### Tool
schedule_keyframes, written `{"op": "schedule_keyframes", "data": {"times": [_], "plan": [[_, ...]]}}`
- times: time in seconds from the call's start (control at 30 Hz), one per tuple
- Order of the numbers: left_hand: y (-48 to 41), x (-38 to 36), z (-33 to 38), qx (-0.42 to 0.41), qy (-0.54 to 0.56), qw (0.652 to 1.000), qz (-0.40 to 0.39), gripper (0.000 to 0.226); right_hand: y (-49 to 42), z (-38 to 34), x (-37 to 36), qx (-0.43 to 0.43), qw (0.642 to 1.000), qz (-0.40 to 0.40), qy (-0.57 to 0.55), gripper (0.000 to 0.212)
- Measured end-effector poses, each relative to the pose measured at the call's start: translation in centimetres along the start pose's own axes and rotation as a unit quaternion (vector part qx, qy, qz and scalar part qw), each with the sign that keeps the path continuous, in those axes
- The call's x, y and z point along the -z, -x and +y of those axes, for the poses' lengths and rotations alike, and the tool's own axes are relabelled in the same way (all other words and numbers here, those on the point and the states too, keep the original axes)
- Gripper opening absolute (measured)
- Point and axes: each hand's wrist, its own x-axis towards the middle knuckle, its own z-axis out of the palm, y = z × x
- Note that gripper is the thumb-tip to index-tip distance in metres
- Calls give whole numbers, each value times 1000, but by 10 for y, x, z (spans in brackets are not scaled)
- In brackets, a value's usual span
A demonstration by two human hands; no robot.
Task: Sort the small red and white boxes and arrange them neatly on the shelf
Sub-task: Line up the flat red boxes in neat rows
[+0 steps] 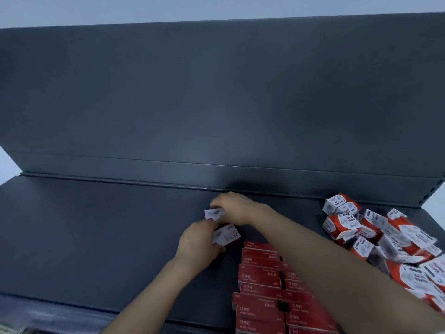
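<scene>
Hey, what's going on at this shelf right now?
A person is sorting small boxes on a dark shelf. The left hand grips one red and white box, and the right hand holds a second box just behind it, near the shelf's middle. Flat red boxes lie in neat rows to their right, and a loose heap of red and white boxes sits further right.

Dark grey shelf [96,237], matching upright back panel [216,92] behind. Flat red boxes [260,278] in two tidy columns at the front, right of centre, edges touching. Loose heap of red and white boxes [385,239] far right, tilted every way. Mid-shelf: far box [215,214], near box [226,235]; can't tell if either rests on it.
</scene>
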Motion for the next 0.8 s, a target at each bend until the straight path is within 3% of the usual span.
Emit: {"op": "schedule_keyframes", "data": {"times": [0.13,0.23,0.3,0.47,0.63,0.8], "plan": [[-6,5,-1,-5,19,999,-38,46,18,14,1,-16,998,58,-8,19],[-13,11,-3,-5,66,997,-43,17,43,33,9,-50,994,98,-26,13],[-17,20,-2,1,96,994,-43,20,68,47,19,-74,991,110,-38,16],[-33,36,22,-29,124,991,35,9,128,69,32,-115,992,47,-14,25],[-29,20,63,-116,97,988,-32,15,151,67,27,-105,994,-7,-20,27],[-22,7,69,-139,91,979,-114,15,162,64,22,-100,991,-48,-73,27]]}}
